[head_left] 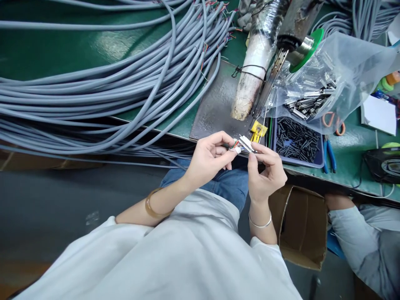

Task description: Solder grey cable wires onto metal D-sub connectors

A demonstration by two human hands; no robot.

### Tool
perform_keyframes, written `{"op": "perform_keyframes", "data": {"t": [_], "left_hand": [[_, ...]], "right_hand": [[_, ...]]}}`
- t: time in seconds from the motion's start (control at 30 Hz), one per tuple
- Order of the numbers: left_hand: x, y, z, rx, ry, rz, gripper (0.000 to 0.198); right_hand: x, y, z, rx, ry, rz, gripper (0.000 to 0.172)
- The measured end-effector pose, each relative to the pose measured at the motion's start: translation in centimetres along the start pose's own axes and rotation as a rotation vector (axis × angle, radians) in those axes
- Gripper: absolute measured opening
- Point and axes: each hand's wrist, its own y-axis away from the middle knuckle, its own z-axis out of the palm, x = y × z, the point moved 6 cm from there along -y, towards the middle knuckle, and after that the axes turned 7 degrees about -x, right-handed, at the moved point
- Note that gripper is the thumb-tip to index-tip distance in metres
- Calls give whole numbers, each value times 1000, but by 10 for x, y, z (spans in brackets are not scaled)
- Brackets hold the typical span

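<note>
My left hand [212, 155] pinches a bundle of thin coloured wires [235, 144], red, green and white among them, close to their ends. Against these wire ends sits a small multi-pin connector [246, 143], pale with a row of dark pins, gripped by the fingertips of my right hand [265, 168]. Both hands meet at the bench's front edge. Just above them lies a yellow piece [258, 130]. Over the dark plate, a soldering iron [271, 83] points its tip down toward the hands. Fingers partly hide the wire-to-connector joints.
Many grey cables [125, 96] spread over the left bench. A solder spool [308, 50] and plastic bag of metal connectors [340, 79] stand beyond a tray [323, 160] of black sleeves. Blue-handled pliers [329, 154] lie right of it. Below are a cardboard box [303, 225] and a co-worker's sleeve [356, 233].
</note>
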Motion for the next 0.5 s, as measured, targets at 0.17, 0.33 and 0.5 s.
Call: {"op": "perform_keyframes", "data": {"t": [0.17,0.33,0.5], "left_hand": [[1,-8,-1,67,-48,46,23],[3,-14,0,91,-78,59,20],[5,-18,2,119,-107,76,20]], "right_hand": [[4,-5,4,-22,20,-18,11],[7,-11,4,-53,56,-15,9],[8,-15,4,-36,61,-14,10]]}}
